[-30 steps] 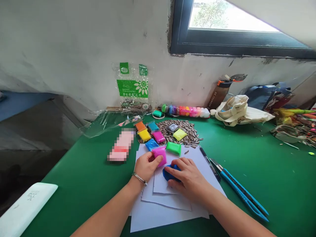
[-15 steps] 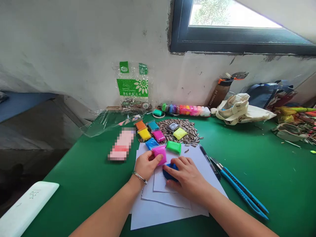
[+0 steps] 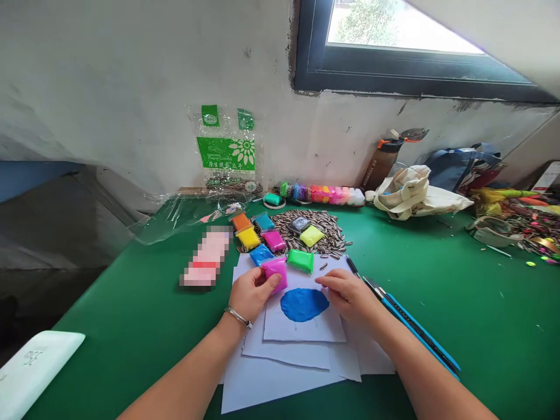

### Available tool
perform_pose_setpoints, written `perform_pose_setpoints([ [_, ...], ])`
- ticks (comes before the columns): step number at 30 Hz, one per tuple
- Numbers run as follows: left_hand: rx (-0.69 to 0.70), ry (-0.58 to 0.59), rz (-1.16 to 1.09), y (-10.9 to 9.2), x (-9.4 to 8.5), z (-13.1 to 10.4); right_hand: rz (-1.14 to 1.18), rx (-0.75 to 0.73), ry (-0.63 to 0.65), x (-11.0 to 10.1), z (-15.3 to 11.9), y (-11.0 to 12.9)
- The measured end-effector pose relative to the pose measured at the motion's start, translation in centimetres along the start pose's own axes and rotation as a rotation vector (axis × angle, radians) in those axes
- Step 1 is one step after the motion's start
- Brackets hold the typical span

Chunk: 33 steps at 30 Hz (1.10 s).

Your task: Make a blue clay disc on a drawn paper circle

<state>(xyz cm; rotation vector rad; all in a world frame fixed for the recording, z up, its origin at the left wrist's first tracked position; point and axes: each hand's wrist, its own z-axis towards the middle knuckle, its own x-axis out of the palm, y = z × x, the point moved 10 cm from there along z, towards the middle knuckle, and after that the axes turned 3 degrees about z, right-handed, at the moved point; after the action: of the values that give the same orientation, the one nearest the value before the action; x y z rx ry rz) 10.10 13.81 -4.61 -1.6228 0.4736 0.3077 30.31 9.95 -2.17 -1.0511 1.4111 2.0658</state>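
My left hand [image 3: 248, 296] is closed on a bright pink clay packet [image 3: 275, 272], thumb in front, just above the paper's left part. A flat blue clay shape [image 3: 303, 305] covers an oval area on the top sheet of white paper [image 3: 280, 332]. Thin drawn lines show beside and below the clay. At its right edge is my right hand [image 3: 355, 296], holding nothing visible, with the index finger stretched out to the left and the other fingers partly bent. A green clay packet [image 3: 300, 261] and a blue clay packet [image 3: 261, 255] lie just beyond the paper's middle.
Sunflower seeds [image 3: 330, 224] are heaped behind, with several coloured packets on and beside them. A pen [image 3: 352, 266] and blue-handled tweezers [image 3: 420, 329] lie to the right. A cloth bag [image 3: 406, 195] and bottle [image 3: 380, 163] stand by the wall. A white device [image 3: 41, 370] is front left.
My right hand has lifted off the blue clay and moved right, uncovering the flattened shape. My left hand keeps its hold on the pink packet. The view has shifted slightly.
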Motion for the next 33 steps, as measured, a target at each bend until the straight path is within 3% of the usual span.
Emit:
perform_pose_setpoints([
  [5,-0.004,-0.014,0.015,-0.2,-0.5,0.2,-0.110,-0.061,0.087,1.9,0.2,1.3],
  [11,-0.005,-0.018,0.023,-0.4,-0.8,0.2,-0.102,-0.066,0.049,1.6,0.3,1.6],
  [27,0.024,0.004,-0.012,-0.5,-0.5,0.3,-0.226,-0.139,0.111,2.4,-0.1,3.5],
  [33,0.026,0.020,-0.027,-0.5,-0.3,0.3,-0.323,-0.186,0.217,3.0,-0.1,4.7],
])
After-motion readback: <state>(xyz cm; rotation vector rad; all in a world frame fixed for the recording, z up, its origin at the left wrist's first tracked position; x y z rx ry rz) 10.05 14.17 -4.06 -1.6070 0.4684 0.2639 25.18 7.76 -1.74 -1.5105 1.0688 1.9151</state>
